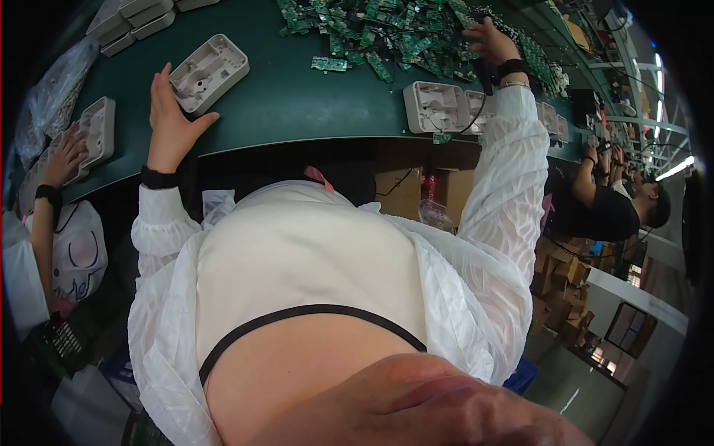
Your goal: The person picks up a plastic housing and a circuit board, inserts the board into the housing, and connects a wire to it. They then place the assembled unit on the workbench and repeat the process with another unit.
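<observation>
While our left hand (169, 123) rests open on the counter (297, 97) beside a grey plastic housing (209, 72), our right hand (491, 41) picks among green circuit boards (372, 33); its grip we cannot tell.

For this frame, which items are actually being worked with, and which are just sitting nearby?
In hand:
- left hand touching a grey plastic housing
- right hand reaching into the pile of green circuit boards

Lying about:
- housings at the table edge
- stacked housings at far left
- cardboard boxes
- a co-worker's hand on another housing
</observation>
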`<state>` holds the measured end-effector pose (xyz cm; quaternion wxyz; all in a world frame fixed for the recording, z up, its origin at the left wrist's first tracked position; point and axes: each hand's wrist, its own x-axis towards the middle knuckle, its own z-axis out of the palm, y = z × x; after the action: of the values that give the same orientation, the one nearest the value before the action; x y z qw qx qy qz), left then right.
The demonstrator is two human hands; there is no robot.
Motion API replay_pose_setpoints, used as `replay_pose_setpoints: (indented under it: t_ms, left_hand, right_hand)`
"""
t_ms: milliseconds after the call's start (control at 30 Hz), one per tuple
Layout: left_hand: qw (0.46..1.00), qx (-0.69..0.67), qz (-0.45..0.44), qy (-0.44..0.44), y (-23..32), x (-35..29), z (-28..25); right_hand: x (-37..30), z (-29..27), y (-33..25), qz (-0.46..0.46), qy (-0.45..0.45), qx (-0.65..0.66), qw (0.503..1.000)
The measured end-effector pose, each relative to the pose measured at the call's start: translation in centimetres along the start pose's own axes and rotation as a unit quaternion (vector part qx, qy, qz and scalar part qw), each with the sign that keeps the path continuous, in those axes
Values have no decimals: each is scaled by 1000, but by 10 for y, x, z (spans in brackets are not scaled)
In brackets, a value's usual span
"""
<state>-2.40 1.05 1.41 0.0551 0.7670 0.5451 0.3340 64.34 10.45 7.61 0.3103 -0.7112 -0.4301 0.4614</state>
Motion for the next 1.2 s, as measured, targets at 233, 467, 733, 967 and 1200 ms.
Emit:
replay_pose_setpoints:
  t_ms: [233, 467, 733, 967, 1200]
  left_hand:
    - [992, -92, -83, -22, -47, -16, -15]
    - [990, -109, -93, 15, -27, -33, -34]
    - [992, -123, 20, -6, 14, -51, -34]
    - [984, -172, 47, -22, 48, -46, -4]
    - [980, -188, 59, -39, 70, -42, 8]
  right_hand:
    - [-46, 34, -37, -265, 99, 283, 917]
    - [-102, 83, -43, -47, -119, 642, 756]
    - [-180, 234, -53, -174, -228, 600, 747]
    - [-206, 352, -28, -335, -34, 252, 907]
    - [-218, 388, -14, -386, -18, 33, 922]
